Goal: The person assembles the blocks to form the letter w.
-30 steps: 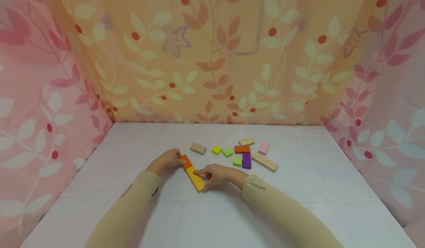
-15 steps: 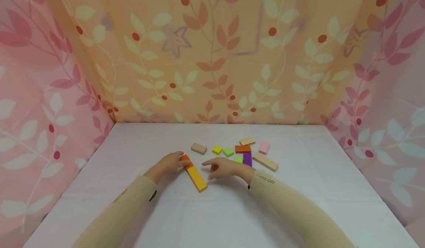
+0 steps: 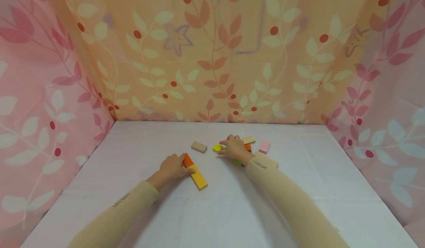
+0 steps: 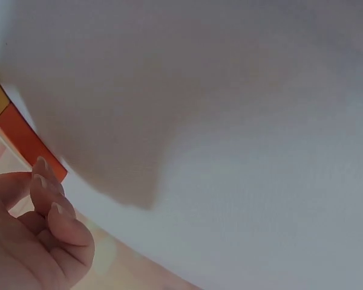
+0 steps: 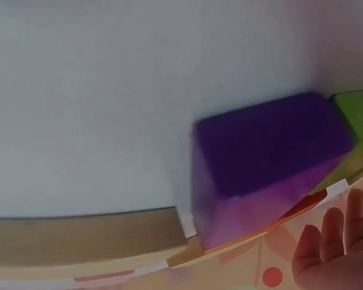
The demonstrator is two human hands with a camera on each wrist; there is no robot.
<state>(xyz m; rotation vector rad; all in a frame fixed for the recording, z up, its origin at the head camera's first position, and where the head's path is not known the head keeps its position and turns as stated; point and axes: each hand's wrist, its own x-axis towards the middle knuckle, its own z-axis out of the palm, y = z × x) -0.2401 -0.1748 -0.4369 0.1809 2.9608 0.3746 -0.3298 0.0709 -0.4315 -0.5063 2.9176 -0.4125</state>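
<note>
My left hand (image 3: 172,166) holds an orange block (image 3: 187,160) that lies end to end with a long yellow block (image 3: 200,181). Its bent fingers rest at the orange block's far side, and the thumb reaches over the yellow one. Curled fingertips meet the orange block (image 4: 30,142) in the left wrist view. Over the cluster of blocks is my right hand (image 3: 235,149), thumb and index finger spread on either side of a small yellow block (image 3: 217,148). Below that hand, a green block (image 3: 237,162) is partly covered. The right wrist view shows a purple block (image 5: 272,145) near its fingers (image 5: 333,238).
A short wooden block (image 3: 199,147) lies left of the small yellow one. Around the right hand are a ribbed wooden block (image 3: 249,140), a pink block (image 3: 264,147), a red-orange block (image 3: 248,148) and a long wooden block (image 3: 270,160). Patterned cloth (image 3: 212,56) borders the white table (image 3: 212,218).
My right hand has left the long yellow block and moved away and to the right, over the small blocks. The left hand stays at the orange block, its thumb shifted toward the yellow one.
</note>
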